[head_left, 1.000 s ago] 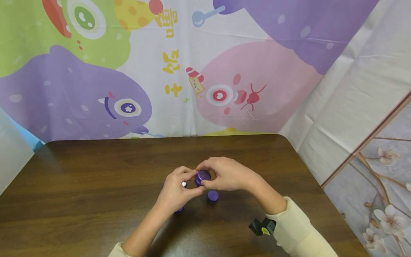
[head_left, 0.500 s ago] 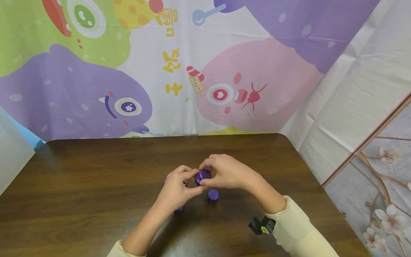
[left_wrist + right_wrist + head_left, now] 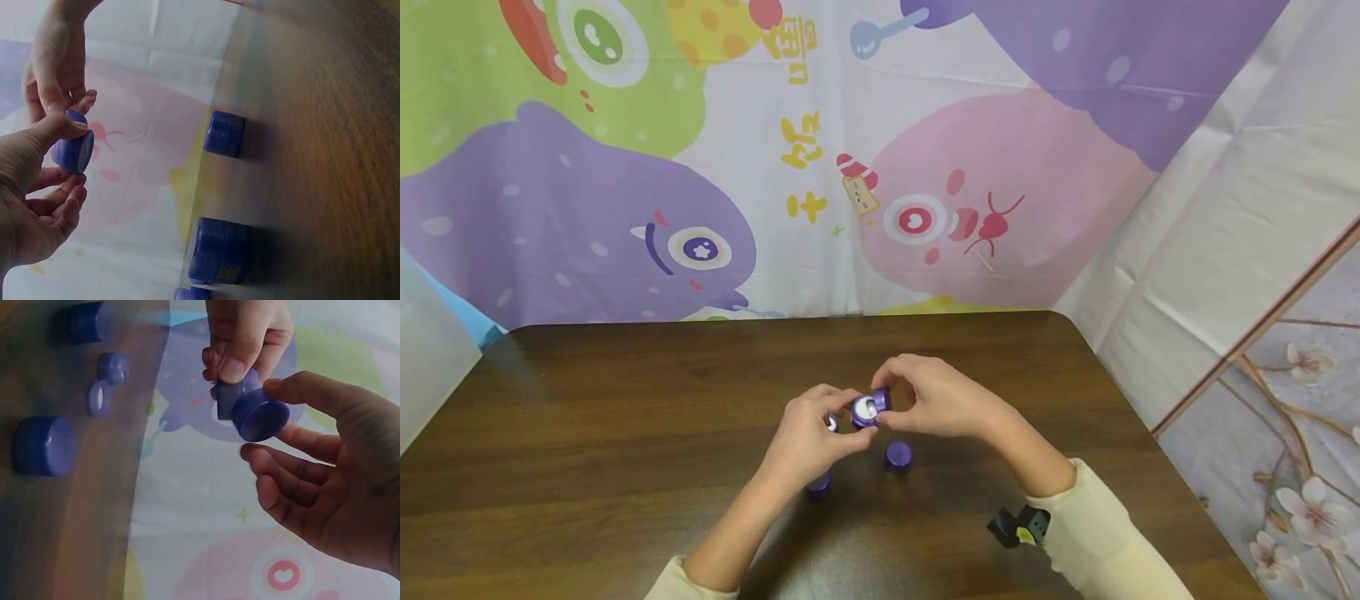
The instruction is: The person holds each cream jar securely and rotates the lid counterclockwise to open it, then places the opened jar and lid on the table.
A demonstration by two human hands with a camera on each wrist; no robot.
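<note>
My left hand (image 3: 808, 437) pinches a small purple jar (image 3: 862, 412) between thumb and fingers, above the middle of the table. White shows inside its mouth. My right hand (image 3: 943, 400) pinches the jar's purple lid (image 3: 262, 417), tilted and right beside the mouth; whether they touch I cannot tell. On the table below, a capped purple jar (image 3: 898, 456) stands near the right hand. Another purple jar (image 3: 818, 484) sits under the left wrist. Partly hidden behind the left hand are a small purple jar (image 3: 114, 367) and a purple ring-shaped lid (image 3: 99, 398) with a pale inside.
The brown wooden table (image 3: 625, 433) runs back to a cartoon-printed cloth (image 3: 805, 275). A floral panel (image 3: 1292, 433) stands at the right. A black device (image 3: 1018, 527) is strapped at the right wrist.
The lid has come off the held jar and tilted to the right in my right hand, so the white inside now shows. The left hand has stayed nearly in place.
</note>
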